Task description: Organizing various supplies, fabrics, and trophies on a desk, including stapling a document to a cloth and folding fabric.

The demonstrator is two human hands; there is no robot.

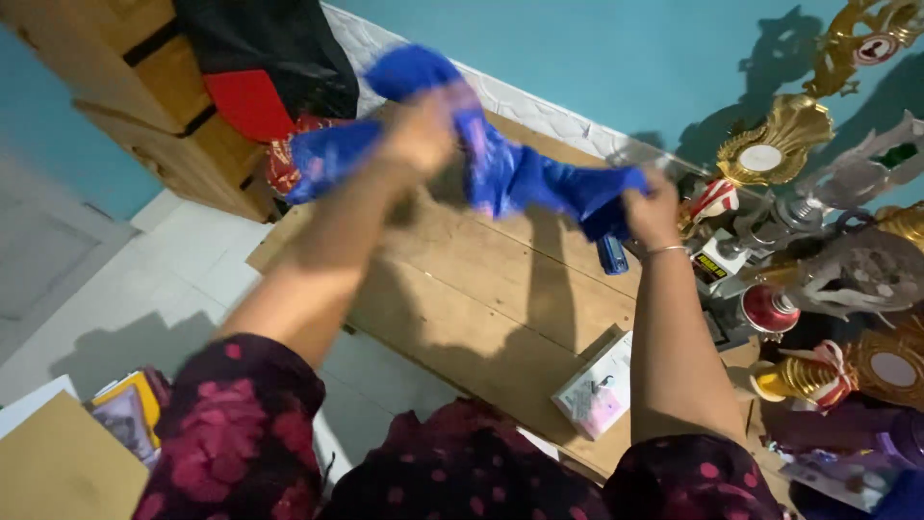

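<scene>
We see a blue cloth (500, 169) stretched in the air between two raised hands, above the far part of a wooden counter (481, 299). It is a thin, bright blue fabric, crumpled and twisted along its length, with one loose end hanging to the left of the left hand (423, 125) and a bunched end gathered at the right hand (653, 207); motion blur hides any seam or pattern. We judge that holding it at two separated points keeps it taut and clear of the counter, so that its shape can be opened out. The fingers of the left hand are clenched around the upper part of the cloth, and those of the right hand are clenched on its lower right end; a thin bangle (666, 250) circles the right wrist. Both arms wear dark sleeves with a red flower print. On the counter below the cloth lie a small blue object (612, 254) and, nearer to us, a flat packet (599, 390) in pale wrapping. To the right stands a crowd of gold and silver trophies (818, 241) against a teal wall (597, 58). To the left we see wooden drawers (164, 106) with black and red clothing (260, 67) draped over them.
</scene>
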